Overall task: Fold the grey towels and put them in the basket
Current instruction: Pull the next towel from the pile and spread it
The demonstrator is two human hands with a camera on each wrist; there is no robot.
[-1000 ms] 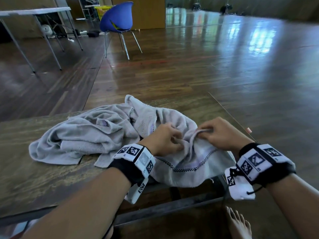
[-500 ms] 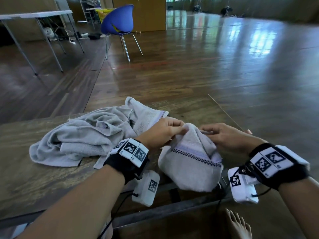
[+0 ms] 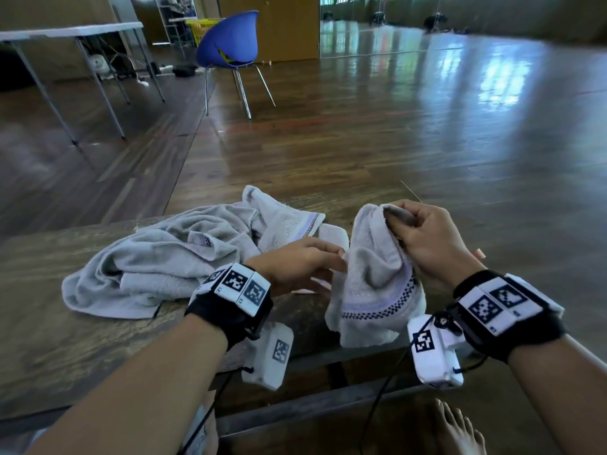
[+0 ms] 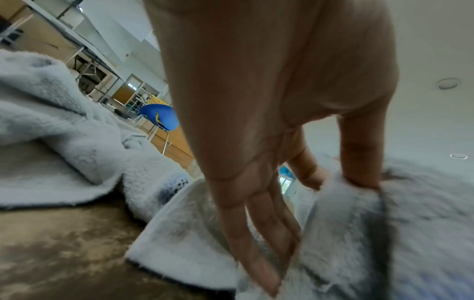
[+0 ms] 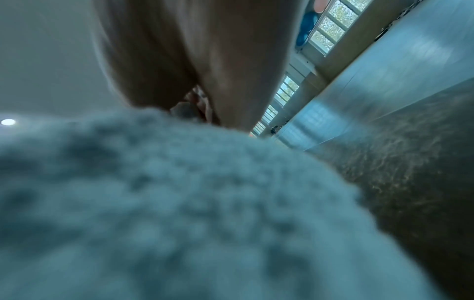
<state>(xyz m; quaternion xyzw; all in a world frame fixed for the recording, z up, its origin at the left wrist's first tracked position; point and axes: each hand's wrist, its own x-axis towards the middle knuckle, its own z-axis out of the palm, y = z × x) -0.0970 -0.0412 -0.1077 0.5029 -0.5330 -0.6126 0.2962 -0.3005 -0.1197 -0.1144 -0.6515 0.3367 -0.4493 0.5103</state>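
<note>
No readable brand or writing anywhere; only black-and-white square code markers on the wrist bands [image 3: 241, 285] and the small white camera boxes hanging under each wrist. Right hand [image 3: 427, 238] raised above the table [image 3: 65, 349] near its right edge, fingers curled tight on the top corner of a grey towel [image 3: 374, 284], now hanging from that grip, its checked border stripe across the lower part and its bottom end sagging to the front edge. Half a second ago lower, bunched between both hands; since lifted, with the right hand moved up and outward. Left hand [image 3: 299, 264] dropped lower against the towel's left side, thumb and forefinger pinching a fold of it in the left wrist view, the other fingers [image 4: 251, 239] straight along the cloth. Second grey towel [image 3: 157, 261] lying crumpled toward the back left of the table, unmoved, one flap with the same checked stripe pointing right. Blue chair [image 3: 230, 41] and white folding table [image 3: 75, 29] on the shiny wooden floor behind. A yellow basket [image 3: 198, 24] behind the chair.
</note>
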